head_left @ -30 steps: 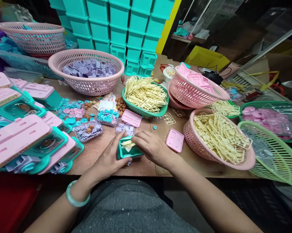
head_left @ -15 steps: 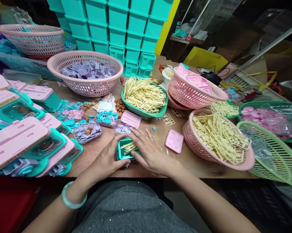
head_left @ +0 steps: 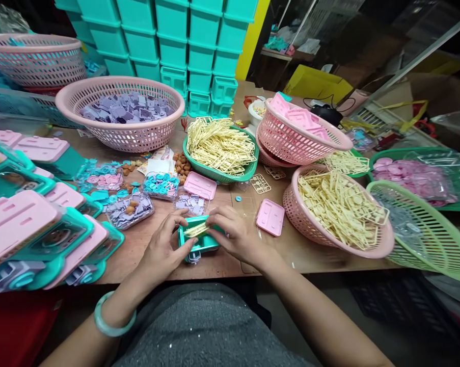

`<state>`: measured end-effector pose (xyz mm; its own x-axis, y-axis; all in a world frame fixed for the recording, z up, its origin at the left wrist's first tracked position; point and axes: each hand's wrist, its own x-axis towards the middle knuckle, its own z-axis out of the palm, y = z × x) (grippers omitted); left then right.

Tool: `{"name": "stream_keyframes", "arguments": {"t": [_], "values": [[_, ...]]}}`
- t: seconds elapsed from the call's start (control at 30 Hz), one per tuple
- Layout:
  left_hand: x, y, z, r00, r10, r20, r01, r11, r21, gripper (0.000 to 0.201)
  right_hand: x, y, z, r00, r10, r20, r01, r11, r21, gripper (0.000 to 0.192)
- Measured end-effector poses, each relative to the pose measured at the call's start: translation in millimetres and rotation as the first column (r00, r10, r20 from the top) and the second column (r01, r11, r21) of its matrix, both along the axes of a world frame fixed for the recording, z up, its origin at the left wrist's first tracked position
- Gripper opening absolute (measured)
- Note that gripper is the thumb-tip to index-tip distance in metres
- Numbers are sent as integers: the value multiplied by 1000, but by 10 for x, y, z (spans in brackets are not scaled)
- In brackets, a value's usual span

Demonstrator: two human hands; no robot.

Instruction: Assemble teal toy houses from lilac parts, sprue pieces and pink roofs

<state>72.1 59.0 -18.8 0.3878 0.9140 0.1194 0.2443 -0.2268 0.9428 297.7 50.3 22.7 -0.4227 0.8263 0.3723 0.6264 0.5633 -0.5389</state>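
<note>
At the near edge of the wooden table [head_left: 149,239], right in front of the person, a small teal tray [head_left: 199,239] rests flat on the wood with both hands closed around it. The left hand [head_left: 163,251] curls against its left end, thumb and fingers pinched on the rim, which looks like a way to keep the tray from sliding. The right hand [head_left: 235,234] cups the other end, its fingertips pinching a cream plastic strip [head_left: 195,230] that lies slanted across the tray's open top. Supplies sit within arm's reach: a pink lid [head_left: 270,217] just right of the hands, a pink basket of cream frames [head_left: 340,209] beyond it, a green basket of more cream pieces [head_left: 220,148] behind, and clear dishes of small purple parts [head_left: 130,209] to the left.
</note>
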Motion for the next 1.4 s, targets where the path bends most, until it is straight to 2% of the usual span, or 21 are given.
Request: {"name": "stream_keyframes", "arguments": {"t": [0.07, 0.17, 0.27, 0.33, 0.4, 0.5, 0.73, 0.8, 0.9, 0.97, 1.0, 1.07, 1.13, 1.2, 1.3, 1.33, 1.4], "values": [[4, 1, 16, 1000, 3, 13, -3, 1000, -19, 20, -12, 5, 15, 998, 1, -60, 0, 1000, 10, 15], [28, 17, 81, 995, 31, 99, -23, 996, -84, 26, -26, 40, 30, 941, -86, -329, 52, 993, -111, 12], [86, 72, 180, 970, 73, 232, -26, 980, -199, 39, -18, 170, 20, 739, -285, -611, 44, 925, -378, 17], [146, 141, 240, 949, 94, 301, -19, 969, -245, 47, -21, 293, -5, 594, -413, -690, -21, 850, -527, 30], [210, 228, 283, 929, 105, 356, -4, 962, -275, 47, -37, 405, -34, 524, -482, -702, -80, 793, -604, 41], [276, 348, 301, 897, 145, 417, 20, 930, -366, 41, -55, 503, -63, 506, -518, -690, -114, 752, -649, 47], [307, 411, 264, 855, 297, 425, -93, 894, -438, 35, -15, 517, -24, 486, -521, -702, -59, 782, -620, 44], [341, 409, 298, 847, 313, 430, -106, 891, -441, 35, -55, 512, -1, 538, -490, -686, 20, 821, -571, 38], [369, 404, 393, 842, 306, 444, -93, 893, -439, 36, -121, 503, 38, 649, -422, -634, 160, 889, -428, 25], [337, 380, 453, 865, 275, 419, -109, 919, -378, 35, -116, 495, 62, 668, -384, -638, 178, 914, -364, 20], [303, 358, 471, 893, 254, 372, -143, 943, -300, 31, -93, 490, 70, 663, -368, -651, 176, 923, -343, 18], [216, 289, 466, 961, 204, 185, -203, 979, -26, 20, -13, 474, 70, 647, -366, -669, 207, 929, -307, 18], [135, 202, 408, 982, 177, -71, -153, 952, 266, 10, 76, 452, 41, 626, -401, -669, 261, 916, -305, 19], [89, 121, 324, 944, 165, -285, -33, 909, 416, 8, 135, 420, -6, 591, -451, -669, 290, 893, -345, 21], [71, 57, 239, 896, 148, -418, 61, 892, 448, 8, 128, 347, -72, 581, -480, -657, 296, 877, -379, 20], [63, 54, 236, 903, 124, -411, 74, 899, 432, 9, 107, 316, -85, 613, -464, -640, 305, 886, -350, 19], [25, 67, 263, 937, 75, -342, 60, 929, 366, 11, 62, 252, -100, 762, -355, -541, 300, 935, -192, 19]]}}
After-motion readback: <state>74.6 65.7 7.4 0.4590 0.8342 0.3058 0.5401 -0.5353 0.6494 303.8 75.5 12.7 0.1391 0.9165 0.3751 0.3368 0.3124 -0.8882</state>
